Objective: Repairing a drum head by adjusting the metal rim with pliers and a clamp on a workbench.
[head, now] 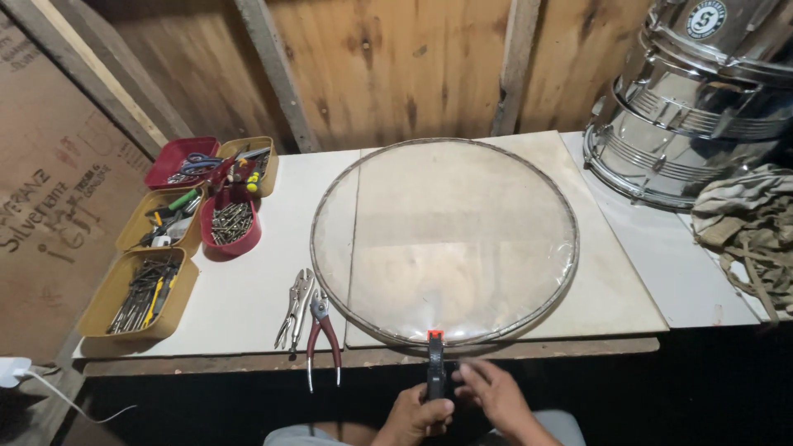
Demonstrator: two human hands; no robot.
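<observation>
Translucent plastic stretched in a thin metal hoop, the round drumhead (444, 239) lies flat on the table (248, 297), straight ahead of both hands and reaching away from them toward the wooden wall. Going left to right: locking pliers (296, 307) and red-handled pliers (322, 334) lie well left of the hands; the left hand (413, 417) is closed around a dark tool with an orange tip (435, 363), its long axis pointing straight at the hoop's near edge, tip touching it; the right hand (496, 396), fingers loosely curled and holding nothing clearly, rests just beside the tool's handle. Both hands sit about equally near the rim.
</observation>
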